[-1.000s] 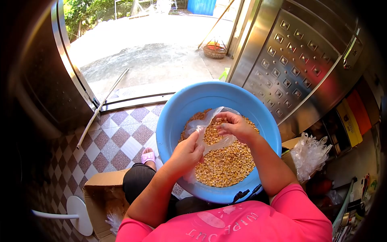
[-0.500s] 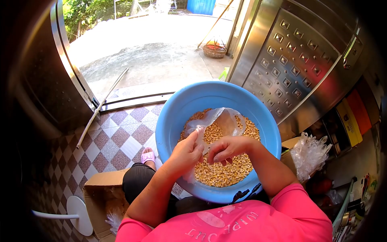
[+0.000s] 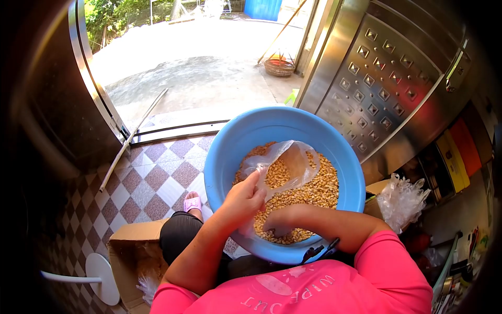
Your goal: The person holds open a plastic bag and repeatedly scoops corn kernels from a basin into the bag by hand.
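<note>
A blue plastic basin [image 3: 351, 172] with yellow corn kernels [image 3: 320, 194] in it stands in front of me. A clear plastic bag [image 3: 299, 162] lies with its mouth spread over the kernels, and kernels show inside it. My left hand [image 3: 243, 197] pinches the near left edge of this bag, thumb and fingers closed on it. Low in the basin, my right hand [image 3: 282, 220] reaches into the kernels beside the bag. Its fingertips are blurred and partly sunk among the kernels, so their closure is unclear.
An open cardboard box [image 3: 123, 261] and a white round base [image 3: 103, 277] are at the left. Crumpled plastic bags [image 3: 401, 201] sit at the right, below the metal door [image 3: 374, 89]. A pole [image 3: 135, 137] lies across the threshold; a wicker basket [image 3: 279, 68] stands outside.
My right hand has moved down and slightly nearer my body, from above the kernels into them. My left hand keeps hold of the bag's edge almost in place.
</note>
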